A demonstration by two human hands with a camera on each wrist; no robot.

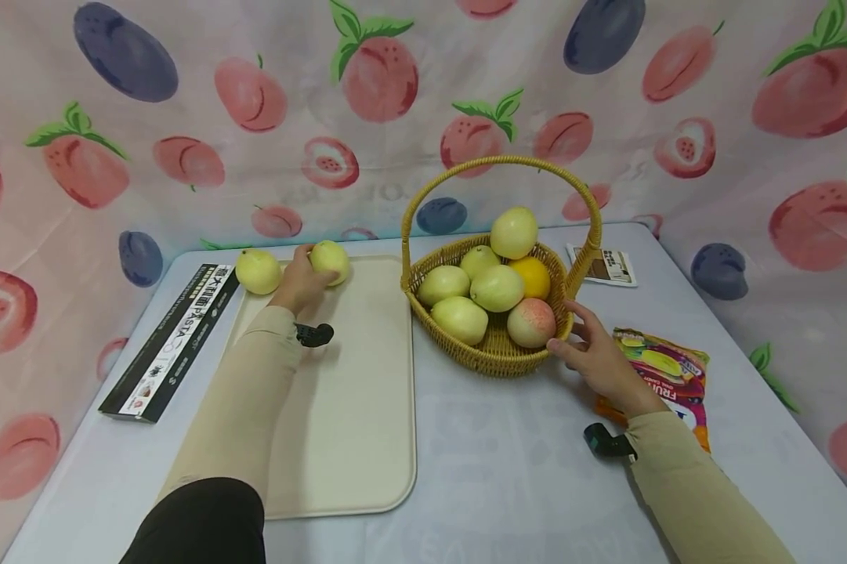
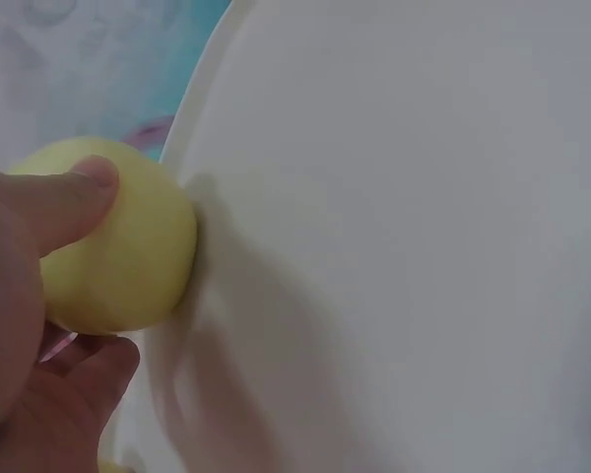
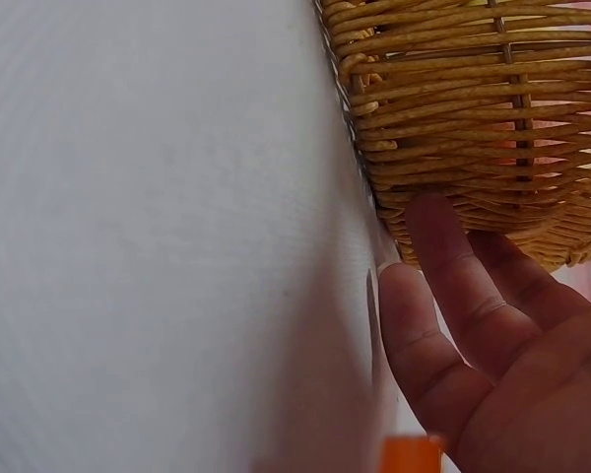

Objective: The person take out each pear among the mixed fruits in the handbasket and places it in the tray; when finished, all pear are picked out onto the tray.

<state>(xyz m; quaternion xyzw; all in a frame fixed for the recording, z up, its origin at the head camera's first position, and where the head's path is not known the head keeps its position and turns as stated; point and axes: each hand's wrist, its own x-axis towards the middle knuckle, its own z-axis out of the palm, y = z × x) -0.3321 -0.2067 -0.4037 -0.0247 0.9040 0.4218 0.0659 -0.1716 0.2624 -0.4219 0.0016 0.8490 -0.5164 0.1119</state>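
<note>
One fruit in left fingers; seemingly seven in basket.

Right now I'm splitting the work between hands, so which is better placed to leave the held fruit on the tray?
Left, I'd say: the left hand grips the pale yellow fruit by the far edge of the tray, while the right hand touches the basket.

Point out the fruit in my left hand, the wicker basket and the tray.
Held fruit [image 2: 143, 251]: left wrist view, on its uncovered side.
Wicker basket [image 1: 492, 364]: head view, on the woven front wall.
Tray [image 1: 356, 399]: head view, on a bare part of its flat surface.
</note>
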